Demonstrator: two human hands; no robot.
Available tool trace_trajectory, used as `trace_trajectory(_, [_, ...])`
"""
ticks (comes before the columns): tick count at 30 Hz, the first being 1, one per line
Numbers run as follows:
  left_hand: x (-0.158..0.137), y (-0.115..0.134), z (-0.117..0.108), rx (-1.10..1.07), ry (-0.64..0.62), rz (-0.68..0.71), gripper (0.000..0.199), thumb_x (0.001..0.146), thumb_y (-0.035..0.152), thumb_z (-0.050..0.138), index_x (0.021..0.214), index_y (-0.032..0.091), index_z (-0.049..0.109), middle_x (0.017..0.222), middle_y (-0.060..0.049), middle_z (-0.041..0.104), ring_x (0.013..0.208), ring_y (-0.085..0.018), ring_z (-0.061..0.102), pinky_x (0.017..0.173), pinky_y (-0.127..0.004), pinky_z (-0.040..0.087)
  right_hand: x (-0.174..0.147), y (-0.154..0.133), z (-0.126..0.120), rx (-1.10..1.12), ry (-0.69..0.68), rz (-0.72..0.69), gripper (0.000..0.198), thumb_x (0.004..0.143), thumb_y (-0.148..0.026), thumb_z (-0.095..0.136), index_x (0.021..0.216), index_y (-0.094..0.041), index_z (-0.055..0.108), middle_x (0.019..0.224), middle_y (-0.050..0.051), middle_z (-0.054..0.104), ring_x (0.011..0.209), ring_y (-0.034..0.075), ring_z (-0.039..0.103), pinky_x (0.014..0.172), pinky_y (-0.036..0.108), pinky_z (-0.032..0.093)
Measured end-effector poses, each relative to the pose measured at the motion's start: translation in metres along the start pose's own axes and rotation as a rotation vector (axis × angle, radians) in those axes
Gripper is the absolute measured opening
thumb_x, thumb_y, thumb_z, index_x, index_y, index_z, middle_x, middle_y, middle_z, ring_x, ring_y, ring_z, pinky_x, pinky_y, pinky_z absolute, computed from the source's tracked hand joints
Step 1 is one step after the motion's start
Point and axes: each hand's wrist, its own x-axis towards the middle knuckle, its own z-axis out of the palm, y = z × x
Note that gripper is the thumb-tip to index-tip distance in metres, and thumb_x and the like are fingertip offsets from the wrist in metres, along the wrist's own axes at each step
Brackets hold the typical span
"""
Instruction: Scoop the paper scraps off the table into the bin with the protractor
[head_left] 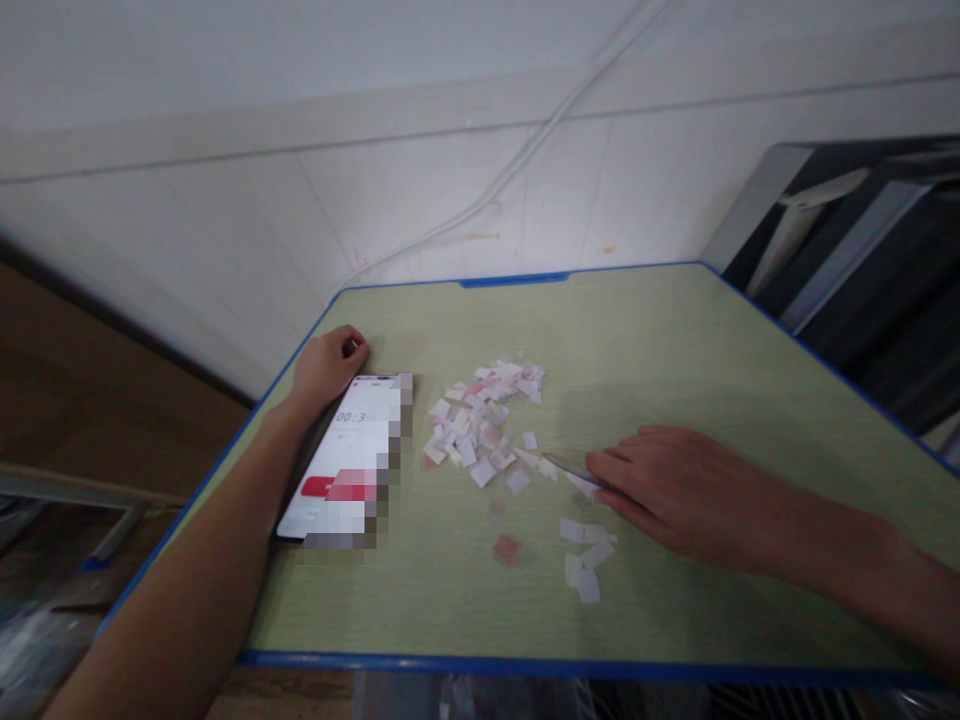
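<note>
Beneath the right hand [667,495], a thin grey blade-like strip [564,463], probably pinched, points leftward toward scattered white-pink paper scraps [480,420]; left hand [326,362] curled beside the white smartphone [345,455].

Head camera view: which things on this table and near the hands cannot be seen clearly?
- Phone, head view: its right part is pixelated, and the timer digits are too small to read fully.
- Thin object under the right hand: blurred, mostly covered by the fingers.
- Left hand: curled; its inside is hidden.
- Paper scraps: print too small.
</note>
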Motion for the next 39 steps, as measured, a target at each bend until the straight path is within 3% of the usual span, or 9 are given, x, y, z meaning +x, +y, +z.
trace_trajectory(26, [0.0023,-0.0014,0.0002,0.016,0.017,-0.005,0.013,0.074,0.032,0.046,0.074,0.021,0.052,0.068,-0.001,0.056,0.064,-0.017,0.052,0.059,-0.027,0.036,-0.0052,-0.0054,0.0064,-0.020,0.102,-0.085,0.023,0.081,0.002,0.046,0.076,-0.021,0.049,0.059,-0.003,0.058,0.052,0.014,0.050,0.057,0.030,0.025])
trace_trajectory(39, [0.0023,-0.0045,0.0022,-0.014,0.019,-0.001,0.014,0.074,0.034,0.047,0.074,0.021,0.053,0.066,-0.001,0.056,0.063,-0.017,0.052,0.058,-0.028,0.036,-0.0030,-0.0044,0.0032,-0.014,0.053,-0.064,0.018,0.085,-0.004,0.049,0.077,-0.021,0.052,0.061,-0.002,0.061,0.053,0.015,0.052,0.056,0.029,0.025])
